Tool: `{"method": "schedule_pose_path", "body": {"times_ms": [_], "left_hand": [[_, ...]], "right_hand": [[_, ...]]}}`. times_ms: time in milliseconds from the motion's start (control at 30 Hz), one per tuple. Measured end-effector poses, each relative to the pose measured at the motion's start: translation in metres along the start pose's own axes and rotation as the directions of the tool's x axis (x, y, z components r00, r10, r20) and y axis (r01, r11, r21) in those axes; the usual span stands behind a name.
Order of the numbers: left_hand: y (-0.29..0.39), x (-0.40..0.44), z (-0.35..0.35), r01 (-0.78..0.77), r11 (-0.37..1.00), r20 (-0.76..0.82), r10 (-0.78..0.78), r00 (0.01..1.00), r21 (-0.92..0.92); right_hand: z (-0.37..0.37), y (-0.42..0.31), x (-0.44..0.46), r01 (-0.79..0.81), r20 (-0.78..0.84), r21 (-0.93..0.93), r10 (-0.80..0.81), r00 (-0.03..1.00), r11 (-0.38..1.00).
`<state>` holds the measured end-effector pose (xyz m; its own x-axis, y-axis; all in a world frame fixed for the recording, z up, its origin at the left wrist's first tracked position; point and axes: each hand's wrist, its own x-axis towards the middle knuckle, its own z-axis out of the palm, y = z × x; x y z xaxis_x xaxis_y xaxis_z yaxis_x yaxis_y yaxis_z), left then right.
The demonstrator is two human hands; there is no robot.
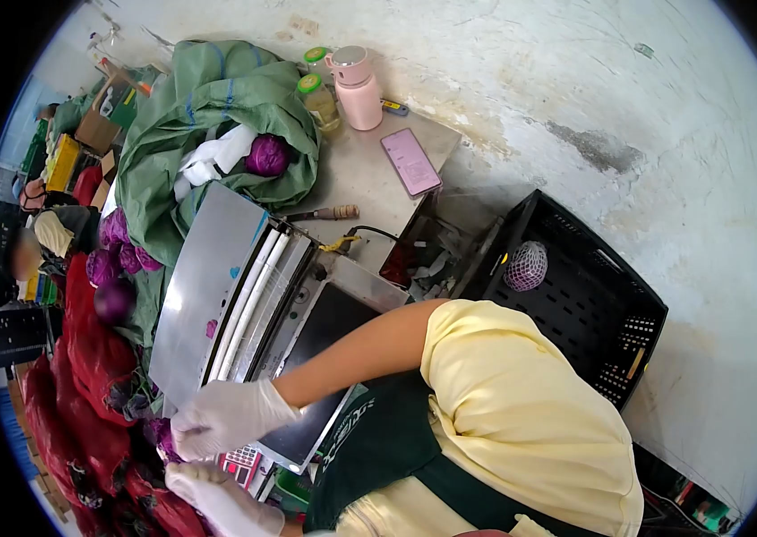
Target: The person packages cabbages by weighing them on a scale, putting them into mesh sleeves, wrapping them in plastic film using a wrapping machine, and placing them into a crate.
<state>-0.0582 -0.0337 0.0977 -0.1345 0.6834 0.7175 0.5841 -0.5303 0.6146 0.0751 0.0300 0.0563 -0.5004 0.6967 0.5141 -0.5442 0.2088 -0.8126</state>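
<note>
My right hand (230, 419), in a white glove, reaches past the front of a metal wrapping machine (208, 277), its fingers curled and pressed together. Just below it in view is my gloved left hand (222, 501), with its fingers also bent inward. Anything in either hand is hidden or too small to make out. Purple cabbage (160, 435) shows right beside the fingertips; whether they touch it I cannot tell. White film rolls (251, 304) lie across the machine. Near my hands is a keypad panel with red edging (239, 464), partly covered.
A green sack (208, 89) holds a red cabbage (268, 156) and white foam nets. On the metal table stand a pink bottle (359, 94), jars, a phone (411, 162) and a wooden-handled knife (333, 213). A black crate (575, 295) contains a netted cabbage (526, 266). Red mesh sacks (96, 358) lie ahead.
</note>
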Motion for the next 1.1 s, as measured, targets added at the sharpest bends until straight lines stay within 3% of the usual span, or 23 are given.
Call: {"method": "schedule_pose_path", "body": {"times_ms": [33,167,233,300,333,400,467,500,533,567,600,633,667,700,733,767,833,900,933,967,1000,1033,1100], "left_hand": [[-0.004,-0.001,-0.001,0.005,1.0,-0.005,-0.005,1.0,-0.005],[-0.015,-0.007,-0.007,-0.003,1.0,0.005,0.003,1.0,0.015],[-0.019,-0.009,-0.01,0.001,1.0,0.012,-0.001,1.0,0.03],[-0.026,-0.012,-0.013,0.002,0.998,0.032,-0.004,0.999,0.055],[-0.03,-0.015,-0.015,0.0,0.996,0.057,-0.005,0.998,0.086],[-0.042,-0.023,-0.019,-0.03,0.985,0.142,0.005,0.99,0.172],[-0.063,-0.048,-0.033,-0.109,0.956,0.35,0.007,0.937,0.273],[-0.072,-0.063,-0.042,-0.159,0.943,0.456,0.009,0.89,0.292],[-0.086,-0.075,-0.049,-0.264,0.927,0.684,0.012,0.729,0.266],[-0.083,-0.091,-0.075,-0.324,0.905,0.837,-0.061,0.544,0.277],[-0.062,-0.089,-0.081,0.54,0.83,0.81,-0.409,0.42,0.139],[-0.041,-0.087,-0.086,0.97,0.143,0.673,-0.7,0.239,-0.195],[-0.056,-0.092,-0.099,0.94,0.185,0.589,-0.74,0.325,-0.286],[-0.067,-0.093,-0.119,0.912,0.208,0.464,-0.807,0.365,-0.354],[-0.087,-0.111,-0.143,0.758,0.154,0.354,-0.813,0.462,-0.634],[-0.104,-0.124,-0.163,0.666,0.139,0.279,-0.831,0.481,-0.733],[-0.122,-0.143,-0.188,0.563,0.238,0.039,-0.9,0.434,-0.791],[-0.137,-0.147,-0.214,0.671,0.412,-0.117,-0.891,0.439,-0.616],[-0.156,-0.148,-0.225,0.664,0.507,-0.232,-0.856,0.462,-0.55],[-0.177,-0.144,-0.242,0.657,0.668,-0.317,-0.744,0.588,-0.349],[-0.204,-0.136,-0.261,0.657,0.746,-0.364,-0.644,0.673,-0.104],[-0.23,-0.126,-0.278,0.621,0.77,-0.376,-0.537,0.755,0.148],[-0.274,-0.092,-0.301,0.702,0.667,-0.356,-0.611,0.707,0.248]], "right_hand": [[0.009,0.017,0.001,0.297,-0.133,-0.476,-0.402,0.906,0.828],[0.029,0.032,-0.008,0.291,-0.197,-0.386,-0.386,0.901,0.875],[0.029,0.029,-0.012,0.359,-0.182,-0.439,-0.473,0.862,0.824],[0.033,0.027,-0.015,0.266,-0.213,-0.32,-0.342,0.915,0.909],[0.034,0.029,-0.015,0.265,-0.209,-0.318,-0.34,0.917,0.91],[0.038,0.035,-0.014,0.307,-0.344,-0.132,-0.334,0.877,0.943],[0.032,0.029,-0.008,-0.07,-0.376,0.002,0.065,0.924,0.998],[0.029,0.018,-0.004,-0.244,-0.362,0.085,0.258,0.896,0.966],[0.026,0.011,-0.002,-0.169,-0.335,0.174,0.22,0.916,0.97],[0.032,0.019,0.0,-0.243,-0.253,0.339,0.337,0.907,0.909],[0.04,0.023,0.004,-0.321,-0.166,0.485,0.446,0.879,0.814],[0.052,0.025,0.0,-0.472,-0.167,0.203,0.505,0.847,0.858],[0.064,0.051,-0.011,-0.332,-0.154,-0.195,0.306,0.94,0.923],[0.08,0.038,-0.016,-0.491,-0.03,-0.263,0.501,0.865,0.831],[0.095,0.051,-0.025,-0.589,0.084,-0.391,0.665,0.742,0.707],[0.108,0.065,-0.029,-0.629,0.129,-0.544,0.796,0.591,0.555],[0.138,0.07,-0.009,-0.389,0.188,-0.838,0.871,0.454,0.383],[0.138,0.122,0.0,-0.177,0.252,-0.87,0.723,0.643,0.46],[0.151,0.12,0.024,-0.26,0.108,-0.874,0.686,0.72,0.41],[0.16,0.134,0.044,-0.34,0.071,-0.773,0.606,0.793,0.536],[0.173,0.144,0.08,-0.307,0.014,-0.829,0.565,0.825,0.469],[0.173,0.177,0.103,-0.172,0.036,-0.85,0.381,0.924,0.498],[0.187,0.212,0.163,-0.119,-0.007,-0.935,0.316,0.949,0.334]]}}
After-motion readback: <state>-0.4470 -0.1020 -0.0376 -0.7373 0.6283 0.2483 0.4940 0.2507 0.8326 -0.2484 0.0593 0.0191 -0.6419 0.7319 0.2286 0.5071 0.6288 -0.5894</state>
